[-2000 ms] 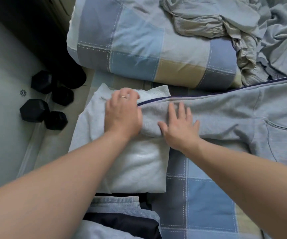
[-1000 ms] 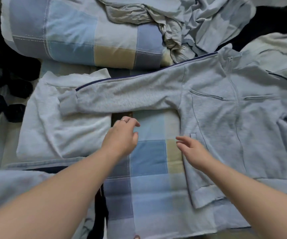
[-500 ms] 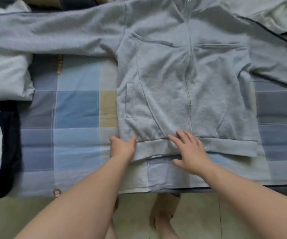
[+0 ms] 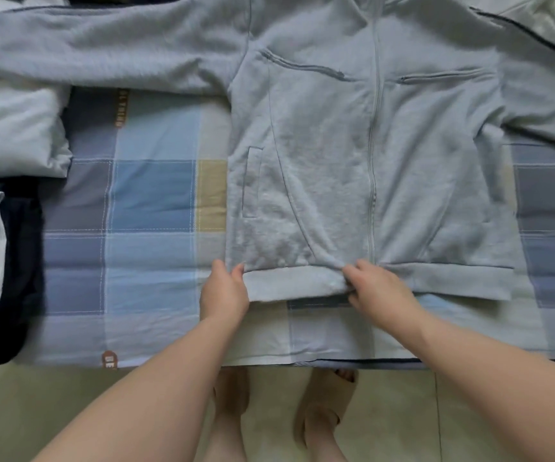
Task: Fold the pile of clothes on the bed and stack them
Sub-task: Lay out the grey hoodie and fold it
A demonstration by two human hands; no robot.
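Note:
A light grey zip-up jacket (image 4: 336,155) lies front-up and spread flat on the checked bedsheet (image 4: 149,208), both sleeves stretched out sideways. My left hand (image 4: 224,290) pinches the bottom-left corner of its hem band. My right hand (image 4: 374,288) pinches the same hem band near the bottom of the zipper. The fabric between the two hands bunches slightly. Folded clothes (image 4: 12,128) sit in a stack at the left edge of the bed, a white piece on top with dark garments (image 4: 19,261) beside it.
The near edge of the bed (image 4: 302,361) runs across the lower part of the view. Below it is pale tiled floor (image 4: 52,411) with my two feet. Another light garment (image 4: 549,21) lies at the far right corner.
My hands left the left sleeve, came down to the hem and went from lying flat on it to pinching it. The view swung right and down to centre on the jacket body.

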